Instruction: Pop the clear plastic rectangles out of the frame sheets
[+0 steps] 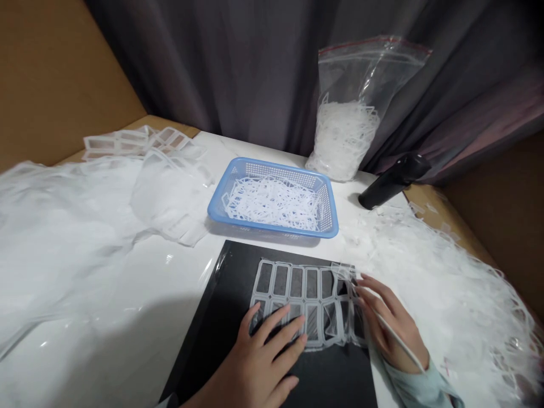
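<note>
Far left: one large heap of translucent white sheets (63, 226), uncounted because they overlap, on the white table (215, 141).

Lower centre: one black mat (221, 317). The left hand (255, 362) lies over it, fingers spread, resting on the lower left of one windowed plastic sheet (305, 300). The sheet lies flat on the mat, right of centre: two rows, at least six openings in the upper; its right end is crumpled or layered. Judged light, thin, flexible and slightly slippery, with narrow ribs apt to tear; best held by the outer border.

Centre: one blue basket (272, 228), holding many small white frames (274, 204), too tangled to count.

Upper right: one clear zip bag (346, 136), part filled with similar pieces.

Right of the mat: the right hand (395, 326) at the sheet's right edge, fingers bent around one slim pale rod (399, 340); whether they also pinch the sheet cannot be told.

Beyond: one black cylinder (385, 187); far right, one heap of loose plastic pieces (459, 283), uncountable.
</note>
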{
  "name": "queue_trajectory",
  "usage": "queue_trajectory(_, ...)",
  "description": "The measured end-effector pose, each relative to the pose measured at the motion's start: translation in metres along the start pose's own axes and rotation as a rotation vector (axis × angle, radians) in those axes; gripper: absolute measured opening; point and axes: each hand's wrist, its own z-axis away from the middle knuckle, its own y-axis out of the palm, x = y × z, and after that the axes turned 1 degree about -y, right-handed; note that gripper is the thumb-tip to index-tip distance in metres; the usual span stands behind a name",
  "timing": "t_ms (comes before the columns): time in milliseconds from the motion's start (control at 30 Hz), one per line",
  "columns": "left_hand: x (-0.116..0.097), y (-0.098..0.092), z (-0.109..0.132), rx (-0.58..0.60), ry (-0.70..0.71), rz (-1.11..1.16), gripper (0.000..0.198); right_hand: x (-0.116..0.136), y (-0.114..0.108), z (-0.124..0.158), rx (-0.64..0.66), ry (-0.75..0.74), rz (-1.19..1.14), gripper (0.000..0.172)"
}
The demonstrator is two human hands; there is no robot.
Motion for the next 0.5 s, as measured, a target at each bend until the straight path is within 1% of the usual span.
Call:
queue_trajectory(100,-0.001,0.0,0.001,0.003,0.002,-0.029,0.046,-0.006,-0.002,0.003,-0.084,0.095,0.062,0.028)
queue_trajectory(233,-0.001,-0.004,-0.001,0.025,-0.014,-0.061,0.046,-0.013,-0.006,0.005,-0.208,0.239,0.23,0.024)
queue_trajectory(300,-0.001,-0.004,-0.002,0.017,-0.007,-0.051,0.045,-0.017,-0.007,0.006,-0.24,0.289,0.298,0.023)
queue_trajectory(400,-0.001,-0.002,-0.001,0.011,-0.017,-0.039,0.045,-0.024,-0.011,0.008,-0.28,0.365,0.381,0.027)
queue_trajectory(467,-0.001,0.0,0.0,0.005,-0.022,-0.04,0.048,-0.027,-0.013,0.011,-0.312,0.455,0.416,0.03)
queue_trajectory(500,-0.002,0.002,0.001,0.001,-0.029,-0.042,0.048,-0.027,-0.014,0.013,-0.33,0.511,0.398,0.032)
